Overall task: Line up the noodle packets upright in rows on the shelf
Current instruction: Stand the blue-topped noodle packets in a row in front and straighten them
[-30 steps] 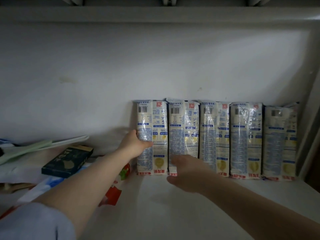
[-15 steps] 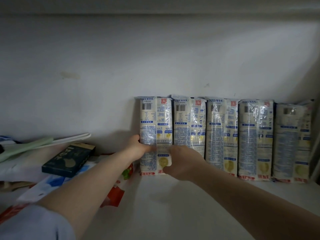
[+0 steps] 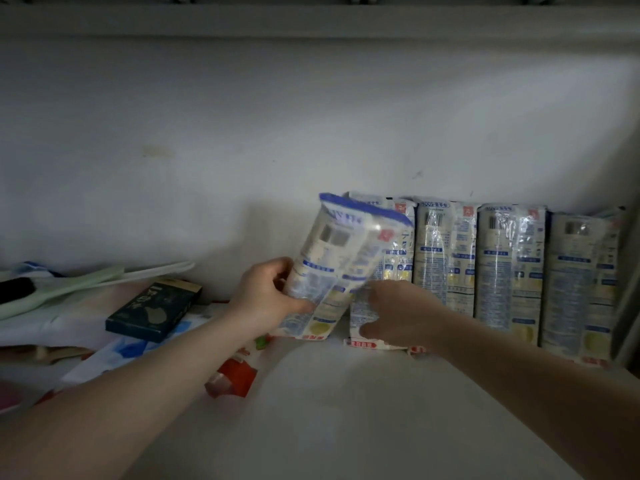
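Note:
Several blue-and-cream noodle packets stand upright against the back wall of the white shelf. My left hand grips the leftmost packet round its lower half. This packet is lifted, tilted with its top leaning right, and blurred. My right hand holds the lower left edge of the second packet, fingers above and thumb below. To the right, the third packet, fourth and fifth stand side by side. My right forearm hides the bottoms of the second and third packets.
At the left lies a heap: a dark flat box, pale green and white flat items, and a red-and-white bag. A side panel closes the shelf at the right. Another shelf board runs overhead.
The leftmost packet stood upright in the row; my left hand has pulled it out and tilted it. My right hand shifted onto the second packet. The view moved left.

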`<action>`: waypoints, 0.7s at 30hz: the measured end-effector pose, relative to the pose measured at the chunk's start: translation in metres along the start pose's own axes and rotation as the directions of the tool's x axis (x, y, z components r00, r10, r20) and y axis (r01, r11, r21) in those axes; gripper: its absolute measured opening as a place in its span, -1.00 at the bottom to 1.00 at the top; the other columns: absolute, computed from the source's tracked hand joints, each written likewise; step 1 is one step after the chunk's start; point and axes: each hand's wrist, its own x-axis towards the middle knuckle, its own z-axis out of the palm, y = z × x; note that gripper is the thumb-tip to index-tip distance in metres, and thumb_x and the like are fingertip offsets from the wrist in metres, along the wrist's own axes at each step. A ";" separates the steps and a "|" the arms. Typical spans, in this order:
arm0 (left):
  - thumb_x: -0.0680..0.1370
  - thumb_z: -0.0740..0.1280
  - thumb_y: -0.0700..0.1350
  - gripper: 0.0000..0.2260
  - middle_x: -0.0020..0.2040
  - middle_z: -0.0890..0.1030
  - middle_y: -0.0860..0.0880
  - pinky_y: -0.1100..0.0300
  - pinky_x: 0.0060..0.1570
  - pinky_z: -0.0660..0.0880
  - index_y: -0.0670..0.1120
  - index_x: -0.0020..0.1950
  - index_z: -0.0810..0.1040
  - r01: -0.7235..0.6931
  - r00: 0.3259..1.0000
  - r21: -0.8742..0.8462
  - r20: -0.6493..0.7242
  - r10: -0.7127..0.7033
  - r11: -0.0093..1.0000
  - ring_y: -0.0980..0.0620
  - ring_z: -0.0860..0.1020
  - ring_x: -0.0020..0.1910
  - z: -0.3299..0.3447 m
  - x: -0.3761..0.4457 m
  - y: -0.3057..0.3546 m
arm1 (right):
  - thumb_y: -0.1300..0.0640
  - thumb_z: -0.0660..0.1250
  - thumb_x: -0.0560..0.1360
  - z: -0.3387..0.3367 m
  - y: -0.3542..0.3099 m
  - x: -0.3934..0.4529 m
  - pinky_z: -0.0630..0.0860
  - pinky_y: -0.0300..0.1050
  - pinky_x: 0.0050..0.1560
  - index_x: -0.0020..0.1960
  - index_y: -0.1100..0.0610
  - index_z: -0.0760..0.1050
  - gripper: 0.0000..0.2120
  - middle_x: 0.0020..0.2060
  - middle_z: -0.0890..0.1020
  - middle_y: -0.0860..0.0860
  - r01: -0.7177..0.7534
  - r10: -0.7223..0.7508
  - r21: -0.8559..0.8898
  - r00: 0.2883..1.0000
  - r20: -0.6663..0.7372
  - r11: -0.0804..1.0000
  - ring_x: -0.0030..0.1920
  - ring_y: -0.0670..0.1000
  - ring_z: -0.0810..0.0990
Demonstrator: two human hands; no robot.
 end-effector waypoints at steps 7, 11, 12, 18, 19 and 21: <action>0.22 0.47 -0.26 -0.83 -0.35 0.62 0.08 0.20 -0.34 0.48 0.00 -0.36 0.59 -0.313 0.950 0.012 -0.004 0.313 0.950 0.15 0.56 -0.36 0.008 -0.024 0.013 | 0.17 0.20 0.58 -0.017 0.021 -0.028 0.43 -0.34 -0.35 0.14 0.24 0.54 -0.77 -0.33 0.51 -0.03 -0.335 0.139 0.677 0.934 0.328 0.656 -0.38 -0.13 0.47; 0.27 0.42 -0.36 -0.78 -0.27 0.61 0.04 0.09 -0.26 0.50 -0.03 -0.28 0.58 -0.489 0.869 0.061 -0.046 0.492 0.870 0.09 0.59 -0.27 0.017 -0.035 0.019 | -0.06 0.19 0.58 -0.017 0.016 -0.049 0.54 -0.19 -0.44 0.12 0.33 0.49 -0.56 -0.42 0.64 0.11 -0.544 0.015 0.773 0.821 0.571 0.326 -0.48 0.01 0.61; 0.27 0.42 -0.39 -0.76 -0.26 0.60 0.04 0.09 -0.25 0.50 -0.04 -0.29 0.57 -0.514 0.854 0.062 -0.060 0.517 0.856 0.08 0.59 -0.26 0.020 -0.037 0.020 | -0.12 0.19 0.55 -0.012 0.016 -0.054 0.56 -0.20 -0.44 0.12 0.30 0.50 -0.52 -0.40 0.66 0.12 -0.568 -0.010 0.780 0.807 0.591 0.262 -0.46 0.03 0.64; 0.29 0.42 -0.36 -0.73 -0.14 0.54 0.09 0.21 -0.14 0.49 0.00 -0.25 0.53 -0.607 0.783 0.099 -0.099 0.614 0.789 0.15 0.55 -0.14 0.031 -0.042 0.025 | -0.25 0.38 0.30 0.005 0.011 -0.066 0.63 -0.09 -0.18 0.08 0.18 0.58 -0.43 -0.13 0.69 0.13 -0.566 -0.141 0.817 0.804 0.577 0.112 -0.26 0.08 0.68; 0.29 0.43 -0.34 -0.74 -0.10 0.52 0.10 0.20 -0.11 0.50 0.01 -0.22 0.51 -0.597 0.787 0.117 -0.102 0.608 0.793 0.16 0.54 -0.10 0.032 -0.044 0.024 | -0.22 0.40 0.29 0.006 0.010 -0.068 0.62 -0.10 -0.21 0.01 0.17 0.59 -0.50 -0.20 0.70 0.12 -0.561 -0.145 0.821 0.808 0.571 0.107 -0.29 0.07 0.68; 0.29 0.44 -0.29 -0.73 -0.04 0.49 0.14 0.18 -0.05 0.49 0.04 -0.19 0.49 -0.565 0.803 0.158 -0.121 0.584 0.810 0.17 0.51 -0.02 0.036 -0.046 0.020 | -0.18 0.44 0.25 0.010 0.011 -0.073 0.60 -0.10 -0.24 -0.05 0.15 0.60 -0.55 -0.24 0.70 0.12 -0.544 -0.145 0.835 0.822 0.550 0.086 -0.31 0.08 0.68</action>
